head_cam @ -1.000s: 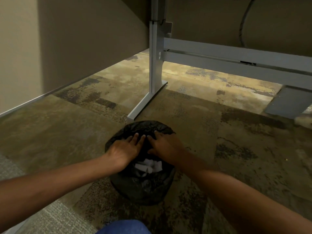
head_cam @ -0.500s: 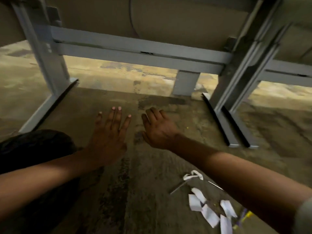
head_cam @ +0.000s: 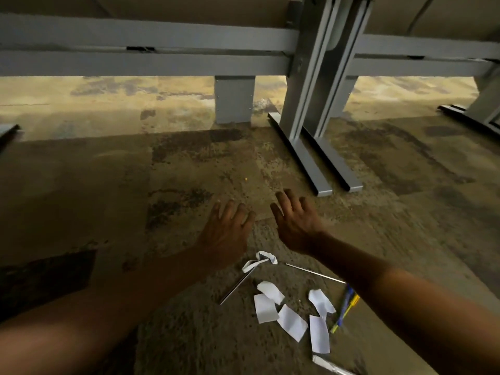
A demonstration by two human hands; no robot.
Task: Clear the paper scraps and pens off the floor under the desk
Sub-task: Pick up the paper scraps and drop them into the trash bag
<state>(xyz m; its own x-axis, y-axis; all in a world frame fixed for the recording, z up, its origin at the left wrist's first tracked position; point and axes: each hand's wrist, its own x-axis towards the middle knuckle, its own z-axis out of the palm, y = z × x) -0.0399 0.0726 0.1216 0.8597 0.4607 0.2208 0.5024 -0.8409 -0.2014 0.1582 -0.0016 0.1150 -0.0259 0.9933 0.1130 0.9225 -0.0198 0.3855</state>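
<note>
Several white paper scraps [head_cam: 290,316] lie on the carpet between my forearms, near the bottom of the view, with a curled strip [head_cam: 259,259] just beyond them. Two thin silver pens rest there: one [head_cam: 236,285] left of the scraps, one [head_cam: 315,273] running under my right forearm. A blue and yellow pen [head_cam: 346,307] lies at the right of the scraps. Another silvery pen [head_cam: 328,365] shows at the bottom edge. My left hand [head_cam: 226,234] and right hand [head_cam: 296,221] hover beyond the scraps, fingers spread, holding nothing.
Grey metal desk legs with flat feet [head_cam: 319,169] stand ahead and to the right. A horizontal desk rail [head_cam: 140,47] crosses the top. A grey block support [head_cam: 234,100] stands behind. A dark patch [head_cam: 40,280] lies at the left. Patterned carpet covers the floor.
The view swung right, away from the black bin bag, which left the frame. Both hands came off the bag and now hover open over the carpet beyond the scraps.
</note>
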